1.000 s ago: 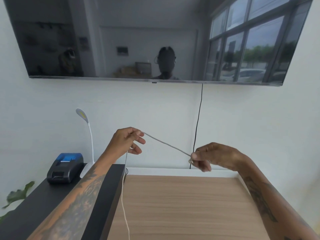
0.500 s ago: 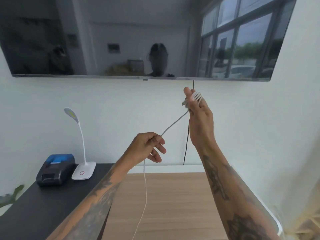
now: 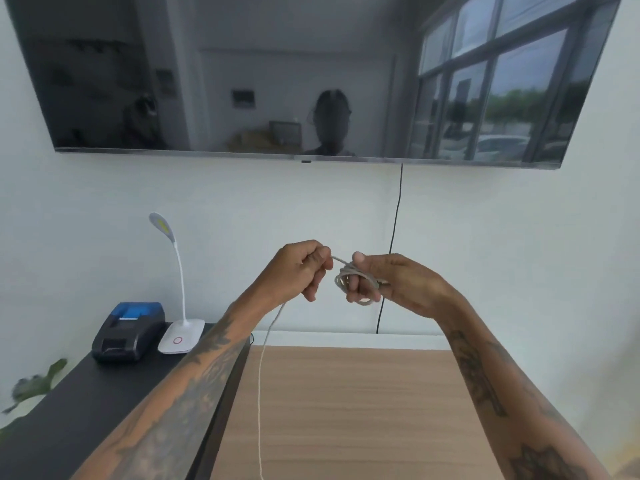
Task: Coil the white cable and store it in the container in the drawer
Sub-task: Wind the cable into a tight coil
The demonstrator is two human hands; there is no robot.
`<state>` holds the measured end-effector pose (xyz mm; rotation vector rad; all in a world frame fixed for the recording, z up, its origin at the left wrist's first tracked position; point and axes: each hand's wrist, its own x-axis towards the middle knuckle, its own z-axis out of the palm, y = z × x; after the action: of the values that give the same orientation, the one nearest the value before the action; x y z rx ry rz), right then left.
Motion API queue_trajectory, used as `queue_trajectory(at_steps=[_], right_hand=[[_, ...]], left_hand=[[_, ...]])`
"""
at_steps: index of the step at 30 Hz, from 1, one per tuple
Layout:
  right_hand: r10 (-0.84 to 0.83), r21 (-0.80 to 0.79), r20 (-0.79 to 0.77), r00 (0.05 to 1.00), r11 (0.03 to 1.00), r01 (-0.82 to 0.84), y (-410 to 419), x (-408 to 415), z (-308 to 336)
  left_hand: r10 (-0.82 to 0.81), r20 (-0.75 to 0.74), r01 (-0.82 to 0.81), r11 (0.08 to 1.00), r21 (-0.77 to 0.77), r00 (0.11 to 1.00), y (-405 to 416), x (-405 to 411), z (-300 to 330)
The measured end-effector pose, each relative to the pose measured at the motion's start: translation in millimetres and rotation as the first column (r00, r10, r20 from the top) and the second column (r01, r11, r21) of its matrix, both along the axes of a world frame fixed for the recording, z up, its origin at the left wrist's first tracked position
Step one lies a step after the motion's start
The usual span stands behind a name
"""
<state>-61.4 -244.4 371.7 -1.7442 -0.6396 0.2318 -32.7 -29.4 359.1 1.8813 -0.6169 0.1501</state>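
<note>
Both hands are raised in front of the wall, above the wooden top. My right hand has several loops of the white cable wound around its fingers. My left hand pinches the cable just left of the coil, a short taut stretch joining the two hands. From the left hand the loose cable tail hangs straight down across the wood and leaves the bottom of the frame. No drawer or container is in view.
A light wooden surface lies below the hands, a black counter to its left. On the counter stand a black and blue small printer and a white desk lamp. A wall-mounted screen hangs above, its black cord running down the wall.
My right hand has come down from high near the screen to level with the left hand. The two hands are now close together, and the coil on the right fingers looks thicker.
</note>
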Motion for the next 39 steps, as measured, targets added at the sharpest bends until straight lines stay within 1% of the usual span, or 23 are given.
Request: queue_trajectory(at_steps=[2,3,4,5,6,7,8,9,10,11,12,13,14,15,19,22,25,27,29,32,35,38,39], right_hand=[[0.111,0.338,-0.139,0.984,0.939,-0.059,2.1,-5.3,-0.4],[0.200,0.539,-0.207,0.957,0.840,-0.059,5.3,-8.1,-1.0],[0.309,0.712,-0.232,0.922,0.700,-0.056,10.0,-10.3,-1.5],[0.392,0.829,-0.204,0.897,0.557,-0.055,15.4,-10.9,-2.2],[0.419,0.889,-0.155,0.895,0.454,-0.058,20.8,-10.0,-1.8],[0.376,0.905,-0.116,0.919,0.422,-0.059,26.1,-9.4,1.1],[0.228,0.869,-0.090,0.970,0.493,-0.035,30.0,-8.7,4.3],[-0.007,0.771,-0.037,0.999,0.637,0.033,32.7,-7.9,6.7],[-0.264,0.616,0.081,0.961,0.772,0.160,33.6,-6.5,7.8],[-0.462,0.450,0.244,0.853,0.833,0.323,32.9,-4.0,7.2],[-0.557,0.315,0.409,0.723,0.830,0.460,31.3,-1.3,5.8],[-0.564,0.213,0.544,0.622,0.809,0.547,29.5,1.5,4.0],[-0.519,0.122,0.638,0.570,0.798,0.590,27.2,4.1,2.0],[-0.453,0.034,0.693,0.560,0.797,0.603,25.0,6.1,-0.4],[-0.263,-0.211,0.756,0.600,0.769,0.603,16.4,8.3,-14.4],[-0.300,-0.280,0.620,0.725,0.779,0.562,3.2,7.4,-23.5],[-0.272,-0.199,0.289,0.918,0.921,0.336,-5.4,-0.4,-27.1],[-0.170,-0.043,0.108,0.979,0.984,0.176,-4.9,-6.7,-27.2],[-0.047,0.128,-0.005,0.999,0.991,0.047,-1.3,-12.6,-27.2],[0.123,0.392,-0.107,0.987,0.917,-0.072,7.1,-21.9,-24.6],[0.213,0.628,-0.083,0.973,0.770,-0.115,20.6,-27.1,-18.6],[0.153,0.817,0.006,0.988,0.570,-0.093,32.6,-19.2,-5.2],[0.063,0.815,0.037,0.997,0.576,-0.066,34.6,-15.2,1.1]], left_hand=[[-0.049,-0.014,0.048,0.997,-0.061,0.999,-5.0,-3.3,3.1],[-0.078,-0.034,0.075,0.993,-0.095,0.996,-7.6,-5.4,4.9],[-0.107,-0.056,0.100,0.987,-0.122,0.993,-10.0,-7.2,6.7],[-0.135,-0.079,0.123,0.983,-0.138,0.988,-12.4,-8.8,8.0],[-0.160,-0.102,0.144,0.979,-0.146,0.982,-14.5,-10.2,8.5],[-0.183,-0.126,0.164,0.975,-0.151,0.975,-16.3,-11.6,8.0],[-0.204,-0.151,0.181,0.971,-0.154,0.967,-17.3,-12.8,6.6],[-0.220,-0.175,0.194,0.969,-0.154,0.960,-17.3,-13.7,4.3],[-0.232,-0.200,0.204,0.967,-0.150,0.952,-16.2,-14.4,1.2],[-0.241,-0.225,0.212,0.966,-0.147,0.944,-14.5,-15.0,-2.1],[-0.249,-0.250,0.217,0.965,-0.149,0.936,-12.0,-15.3,-5.0],[-0.256,-0.271,0.220,0.963,-0.156,0.928,-9.2,-15.4,-7.2],[-0.258,-0.288,0.219,0.962,-0.161,0.922,-6.0,-15.0,-8.5],[-0.256,-0.301,0.217,0.963,-0.157,0.919,-2.9,-14.4,-9.0],[-0.237,-0.349,0.216,0.971,-0.100,0.907,10.0,-11.9,-8.0],[-0.199,-0.343,0.172,0.979,-0.108,0.918,21.3,-8.0,-6.0],[-0.145,-0.280,0.131,0.989,-0.071,0.949,26.2,-5.4,-2.8],[-0.129,-0.233,0.118,0.991,-0.057,0.964,22.2,-5.7,-0.6],[-0.126,-0.195,0.112,0.990,-0.083,0.973,15.5,-7.0,1.7],[-0.128,-0.142,0.110,0.985,-0.134,0.981,5.2,-8.5,3.3],[-0.150,-0.111,0.127,0.973,-0.191,0.982,-1.3,-10.3,2.9],[-0.160,-0.117,0.137,0.973,-0.186,0.980,-5.0,-12.2,1.1],[-0.158,-0.123,0.136,0.976,-0.168,0.980,-5.4,-13.0,-0.2]])
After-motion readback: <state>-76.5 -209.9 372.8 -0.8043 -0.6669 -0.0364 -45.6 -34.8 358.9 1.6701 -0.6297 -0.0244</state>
